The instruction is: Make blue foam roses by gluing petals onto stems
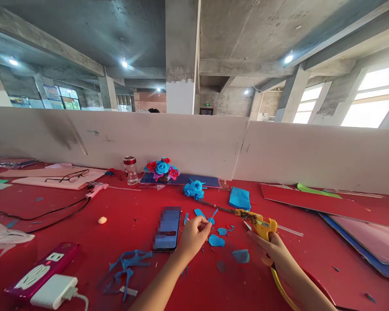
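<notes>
My left hand [196, 233] is closed in a pinch on a thin stem with a narrow blue tip [215, 214], just right of the phone. My right hand [275, 250] is wrapped round the handle of a yellow hot glue gun [262, 222]. The gun's long metal nozzle points left toward a bunch of blue paper flowers [194, 189]. A pointed metal tip [247, 225] shows by my right fingers; the rest of it is hidden. Between my hands lie several cut blue petals [216, 240] and small scraps.
A phone [167, 229] lies left of my left hand, near blue paper offcuts [128, 265]. At left are a power strip [42, 272] and a pink glue gun [97, 188]. A glass jar [130, 170] and colourful flowers [162, 168] stand by the white partition [197, 142]. Sheets [369, 242] lie right.
</notes>
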`<state>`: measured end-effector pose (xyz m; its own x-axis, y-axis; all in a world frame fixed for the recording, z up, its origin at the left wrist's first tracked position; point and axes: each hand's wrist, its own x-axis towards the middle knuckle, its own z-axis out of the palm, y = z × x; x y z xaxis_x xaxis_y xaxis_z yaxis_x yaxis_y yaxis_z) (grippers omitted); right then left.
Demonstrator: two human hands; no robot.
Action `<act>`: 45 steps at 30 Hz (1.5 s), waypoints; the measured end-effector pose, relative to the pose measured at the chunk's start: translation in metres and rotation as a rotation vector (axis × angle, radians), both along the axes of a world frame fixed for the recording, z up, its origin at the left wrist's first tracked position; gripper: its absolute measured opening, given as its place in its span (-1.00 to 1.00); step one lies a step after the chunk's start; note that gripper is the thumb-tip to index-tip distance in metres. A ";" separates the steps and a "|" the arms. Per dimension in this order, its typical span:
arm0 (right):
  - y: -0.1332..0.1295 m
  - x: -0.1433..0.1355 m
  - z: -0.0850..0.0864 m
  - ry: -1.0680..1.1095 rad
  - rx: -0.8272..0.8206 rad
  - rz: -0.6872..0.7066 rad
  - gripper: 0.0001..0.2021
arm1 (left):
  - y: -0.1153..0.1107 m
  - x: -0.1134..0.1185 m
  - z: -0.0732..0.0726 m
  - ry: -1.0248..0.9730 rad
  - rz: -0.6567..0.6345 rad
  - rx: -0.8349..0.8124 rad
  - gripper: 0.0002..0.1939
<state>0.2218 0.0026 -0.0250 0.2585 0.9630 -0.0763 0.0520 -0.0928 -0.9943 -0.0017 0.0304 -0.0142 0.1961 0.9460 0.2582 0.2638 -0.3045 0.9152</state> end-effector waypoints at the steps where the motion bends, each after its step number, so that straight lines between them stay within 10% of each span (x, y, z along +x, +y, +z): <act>1: 0.000 -0.001 0.001 0.022 0.005 0.003 -0.48 | 0.000 0.000 0.000 0.002 -0.002 0.000 -0.77; 12: -0.010 -0.011 0.006 0.037 0.048 0.048 -0.51 | -0.001 -0.001 -0.002 0.110 0.019 0.140 -0.78; 24: -0.018 -0.023 0.008 -0.112 0.064 0.005 -0.56 | -0.010 -0.002 -0.004 0.808 0.073 0.598 -0.81; 45: -0.014 -0.026 -0.007 -0.187 0.122 -0.074 -0.75 | -0.011 -0.003 -0.004 0.831 0.092 0.646 -0.80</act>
